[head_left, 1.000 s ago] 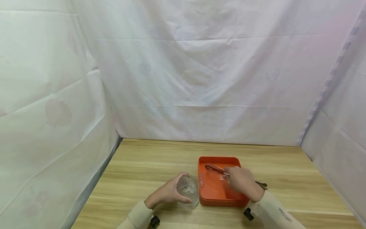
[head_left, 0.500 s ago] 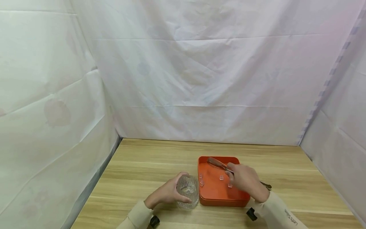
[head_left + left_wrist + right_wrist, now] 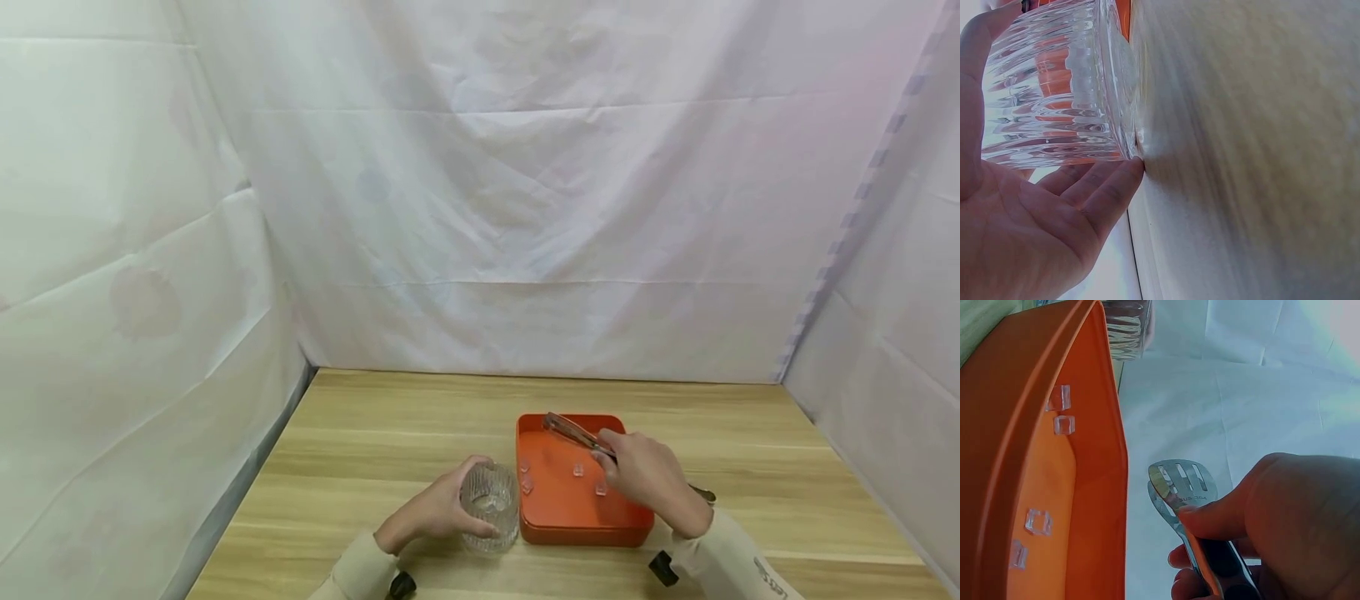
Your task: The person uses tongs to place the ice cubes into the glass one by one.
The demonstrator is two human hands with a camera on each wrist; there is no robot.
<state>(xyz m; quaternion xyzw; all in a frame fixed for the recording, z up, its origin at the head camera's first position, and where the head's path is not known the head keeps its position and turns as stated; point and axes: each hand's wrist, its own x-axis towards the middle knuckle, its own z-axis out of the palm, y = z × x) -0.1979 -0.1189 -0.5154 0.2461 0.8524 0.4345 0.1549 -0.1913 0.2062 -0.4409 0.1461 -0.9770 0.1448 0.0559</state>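
Note:
A clear ribbed glass [image 3: 495, 506] stands on the table, at the left side of an orange tray [image 3: 585, 534]. My left hand [image 3: 444, 502] holds it, thumb on the near side and fingers on the far side. Above the tray, my right hand [image 3: 647, 473] grips metal tongs [image 3: 567, 428] with slotted heads [image 3: 1194, 478]. The heads are close together; whether something small and clear sits between them I cannot tell. Several clear cubes lie in the tray, among them one cube [image 3: 578, 471] near the middle and another cube [image 3: 1038, 522] in the right wrist view.
The wooden table [image 3: 360, 433] reaches back to a white cloth [image 3: 480, 208] hung behind it. More cloth hangs along the left side [image 3: 135, 333] and the right side [image 3: 892, 350].
The tongs have risen from the tray floor toward its far edge, and my right hand has shifted slightly right. Cubes under the hand now show more fully. The left hand keeps holding the glass.

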